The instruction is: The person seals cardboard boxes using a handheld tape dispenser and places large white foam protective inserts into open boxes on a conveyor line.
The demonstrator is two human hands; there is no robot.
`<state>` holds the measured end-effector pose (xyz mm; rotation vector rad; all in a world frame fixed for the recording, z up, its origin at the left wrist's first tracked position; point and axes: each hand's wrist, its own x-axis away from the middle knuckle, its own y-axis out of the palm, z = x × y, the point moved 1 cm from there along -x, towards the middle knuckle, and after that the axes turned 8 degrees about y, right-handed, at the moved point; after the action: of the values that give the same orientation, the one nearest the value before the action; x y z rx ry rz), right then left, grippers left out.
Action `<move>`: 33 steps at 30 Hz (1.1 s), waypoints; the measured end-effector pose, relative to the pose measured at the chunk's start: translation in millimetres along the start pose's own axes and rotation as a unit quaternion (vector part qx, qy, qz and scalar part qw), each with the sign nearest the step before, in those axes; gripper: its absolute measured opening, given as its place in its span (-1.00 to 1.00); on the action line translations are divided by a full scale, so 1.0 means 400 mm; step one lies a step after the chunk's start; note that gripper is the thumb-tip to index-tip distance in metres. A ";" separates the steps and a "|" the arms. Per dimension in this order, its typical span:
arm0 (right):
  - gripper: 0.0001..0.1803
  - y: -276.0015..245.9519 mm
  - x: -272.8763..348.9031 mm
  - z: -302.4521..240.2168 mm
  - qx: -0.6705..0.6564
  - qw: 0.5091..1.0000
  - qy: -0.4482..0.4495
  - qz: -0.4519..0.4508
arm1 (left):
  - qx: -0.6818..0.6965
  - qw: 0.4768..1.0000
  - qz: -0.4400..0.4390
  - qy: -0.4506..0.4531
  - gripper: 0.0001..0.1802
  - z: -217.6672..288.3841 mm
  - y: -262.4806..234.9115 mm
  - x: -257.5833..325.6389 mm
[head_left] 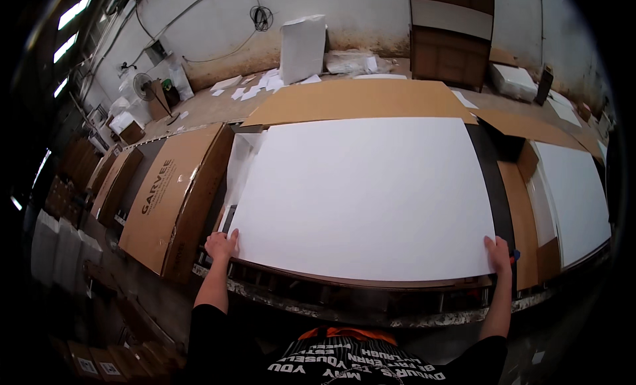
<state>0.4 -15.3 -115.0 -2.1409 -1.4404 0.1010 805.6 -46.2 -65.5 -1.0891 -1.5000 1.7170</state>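
A large white foam sheet (364, 199) lies in front of me, covering most of an open cardboard carton whose brown far flap (358, 100) is folded outward. My left hand (222, 244) grips the sheet's near left corner, thumb on top. At the near right corner my right hand (497, 254) is closed on the edge, its fingers partly hidden. Just beyond that hand pokes out a small blue thing (515, 255), too small to name. White foam edging (242, 163) shows along the carton's left side.
A closed brown carton (169, 193) sits on the conveyor to the left, more cartons (116, 186) beyond it. On the right stands another open carton (520, 219) with a white sheet (576, 199). A fan (142, 85) and a wrapped white stack (303, 50) stand near the wall.
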 end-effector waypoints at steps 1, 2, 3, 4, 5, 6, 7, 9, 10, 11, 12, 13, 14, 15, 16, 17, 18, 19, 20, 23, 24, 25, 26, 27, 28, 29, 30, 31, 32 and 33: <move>-0.56 0.003 0.021 -0.050 0.003 1.000 -0.008 0.003 | 0.026 1.000 0.006 0.000 -0.35 -0.004 -0.002 0.000; -0.57 0.005 0.035 -0.083 0.041 0.997 -0.041 0.042 | 0.049 0.999 0.012 0.001 -0.34 -0.008 -0.001 0.001; -0.59 0.009 0.046 -0.111 0.077 0.991 -0.073 0.079 | 0.052 0.999 0.013 -0.003 -0.34 -0.014 -0.002 0.010; -0.59 0.012 0.059 -0.142 0.078 0.991 -0.077 0.080 | 0.083 0.995 0.053 -0.009 -0.32 -0.015 -0.003 0.018; -0.59 0.013 0.078 -0.171 0.077 0.991 -0.079 0.071 | 0.115 0.989 0.092 -0.011 -0.31 -0.015 -0.002 0.020; -0.60 0.016 0.088 -0.190 0.077 0.992 -0.081 0.063 | 0.117 0.989 0.092 -0.009 -0.31 -0.018 0.001 0.018; -0.60 0.025 0.091 -0.201 0.077 0.992 -0.081 0.066 | 0.119 0.987 0.101 -0.022 -0.32 -0.022 0.002 0.014; -0.58 0.037 0.088 -0.207 0.066 0.996 -0.048 0.046 | 0.127 0.986 0.107 -0.033 -0.33 -0.015 0.010 0.010; -0.58 0.047 0.082 -0.187 0.068 0.995 -0.049 0.049 | 0.150 0.982 0.110 -0.039 -0.34 -0.013 0.013 0.009; -0.57 0.061 0.067 -0.154 0.056 0.996 -0.057 0.050 | 0.171 0.978 0.114 -0.046 -0.35 -0.011 0.010 0.006; -0.56 0.073 0.063 -0.136 0.045 0.996 -0.062 0.053 | 0.175 0.977 0.113 -0.043 -0.35 0.004 0.001 0.006; -0.56 0.078 0.056 -0.123 0.076 0.991 -0.073 0.079 | 0.195 0.973 0.108 -0.054 -0.32 0.022 -0.009 0.007; -0.56 0.090 0.060 -0.139 0.076 0.991 -0.074 0.078 | 0.212 0.969 0.106 -0.068 -0.30 0.019 -0.019 0.009; -0.57 0.103 0.065 -0.162 0.080 0.990 -0.087 0.073 | 0.212 0.969 0.107 -0.069 -0.30 0.010 -0.019 0.006; -0.59 0.113 0.068 -0.177 0.084 0.989 -0.099 0.068 | 0.212 0.968 0.108 -0.082 -0.28 0.000 -0.019 0.004; -0.59 0.111 0.064 -0.180 0.085 0.989 -0.101 0.069 | 0.213 0.966 0.109 -0.095 -0.26 -0.002 -0.021 -0.001; -0.61 0.105 0.052 -0.177 0.089 0.990 -0.091 0.052 | 0.216 0.966 0.110 -0.096 -0.26 -0.001 -0.024 -0.007; -0.62 0.096 0.041 -0.175 0.095 0.992 -0.081 0.035 | 0.208 0.967 0.108 -0.101 -0.25 0.003 -0.028 -0.015; -0.62 0.081 0.029 -0.178 0.097 0.991 -0.083 0.036 | 0.200 0.968 0.105 -0.107 -0.23 0.008 -0.035 -0.020; -0.67 0.049 0.048 -0.249 0.012 0.998 0.034 -0.054 | 0.366 0.912 0.119 -0.143 -0.23 0.004 -0.080 -0.050; -0.67 0.060 0.069 -0.274 0.012 0.998 0.031 -0.056 | 0.367 0.911 0.122 -0.146 -0.23 -0.030 -0.070 -0.066; -0.67 0.072 0.084 -0.292 -0.028 0.996 0.037 -0.072 | 0.453 0.872 0.130 -0.130 -0.21 -0.080 -0.044 -0.096; -0.68 0.087 0.101 -0.312 -0.066 0.993 0.043 -0.087 | 0.537 0.825 0.136 -0.113 -0.20 -0.117 -0.015 -0.120; -0.66 0.117 0.123 -0.329 -0.061 0.994 0.024 -0.088 | 0.448 0.877 0.145 -0.093 -0.26 -0.133 -0.001 -0.121; -0.63 0.152 0.149 -0.351 -0.047 0.996 0.028 -0.073 | 0.447 0.877 0.149 -0.097 -0.26 -0.151 0.015 -0.114; -0.57 0.156 0.119 -0.276 -0.008 0.998 0.017 -0.056 | 0.310 0.942 0.101 -0.075 -0.30 -0.137 0.026 -0.114; -0.51 0.164 0.091 -0.205 0.030 0.999 0.007 -0.042 | 0.162 0.984 0.054 -0.050 -0.34 -0.123 0.032 -0.110; -0.51 0.170 0.105 -0.204 0.031 0.999 0.008 -0.039 | 0.092 0.995 0.033 -0.033 -0.37 -0.111 0.039 -0.096; -0.44 0.189 0.128 -0.217 0.125 0.992 0.006 -0.021 | 0.091 0.995 0.033 -0.034 -0.37 -0.105 0.030 -0.089; -0.36 0.202 0.141 -0.221 0.218 0.976 0.003 -0.003 | 0.057 0.998 0.016 -0.033 -0.35 -0.101 0.021 -0.083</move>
<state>123.3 -23.3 -65.9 -1.7747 -1.2807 0.3731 857.5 -56.4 -68.2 -1.0104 -1.4119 1.8541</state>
